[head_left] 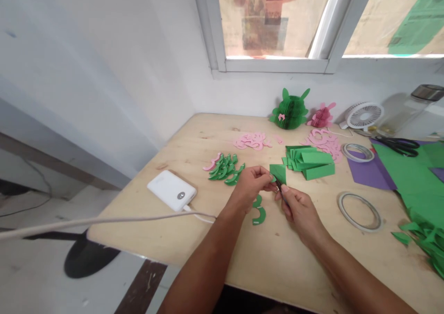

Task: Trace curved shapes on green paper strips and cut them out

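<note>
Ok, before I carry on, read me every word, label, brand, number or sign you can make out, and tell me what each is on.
No text can be read for certain.
White power bank: a mark on its round dark display, too small and blurred to read.
Papered window pane: faint print-like patches, too blurred to read.
Small green paper in hand: no print visible.

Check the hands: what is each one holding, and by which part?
The left hand holds a green paper piece near its left edge. The right hand grips a dark slim tool, probably scissors, by its near end, largely hidden.
</note>
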Tool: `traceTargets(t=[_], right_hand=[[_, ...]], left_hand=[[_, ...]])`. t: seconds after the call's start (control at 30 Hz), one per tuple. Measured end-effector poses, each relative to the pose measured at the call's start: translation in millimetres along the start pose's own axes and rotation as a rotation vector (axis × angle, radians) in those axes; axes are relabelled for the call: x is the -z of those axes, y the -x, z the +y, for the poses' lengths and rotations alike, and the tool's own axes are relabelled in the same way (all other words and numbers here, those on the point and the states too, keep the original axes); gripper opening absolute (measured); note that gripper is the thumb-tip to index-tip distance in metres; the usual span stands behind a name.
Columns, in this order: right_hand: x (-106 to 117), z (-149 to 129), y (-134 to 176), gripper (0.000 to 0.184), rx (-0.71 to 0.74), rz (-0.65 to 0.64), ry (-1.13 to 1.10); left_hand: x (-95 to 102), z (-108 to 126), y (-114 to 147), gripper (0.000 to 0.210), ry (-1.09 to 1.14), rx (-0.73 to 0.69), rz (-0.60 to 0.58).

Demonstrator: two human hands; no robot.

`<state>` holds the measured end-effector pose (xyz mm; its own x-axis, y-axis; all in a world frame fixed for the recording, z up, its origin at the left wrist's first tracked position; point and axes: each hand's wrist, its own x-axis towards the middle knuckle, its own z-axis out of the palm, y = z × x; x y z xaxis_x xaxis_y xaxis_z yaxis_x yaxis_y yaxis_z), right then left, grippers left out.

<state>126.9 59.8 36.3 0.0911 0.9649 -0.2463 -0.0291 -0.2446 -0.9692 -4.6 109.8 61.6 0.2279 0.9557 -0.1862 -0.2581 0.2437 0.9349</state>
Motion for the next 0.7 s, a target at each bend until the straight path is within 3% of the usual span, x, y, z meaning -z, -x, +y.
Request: traceTargets(t=[0.7], right_hand=[[0.1,-0.7,-0.6,0.059,-0.011,0.008,0.009]], left_hand=[[-1.7,-1.8,-0.7,0.015,0.029,-0.001,0.011]])
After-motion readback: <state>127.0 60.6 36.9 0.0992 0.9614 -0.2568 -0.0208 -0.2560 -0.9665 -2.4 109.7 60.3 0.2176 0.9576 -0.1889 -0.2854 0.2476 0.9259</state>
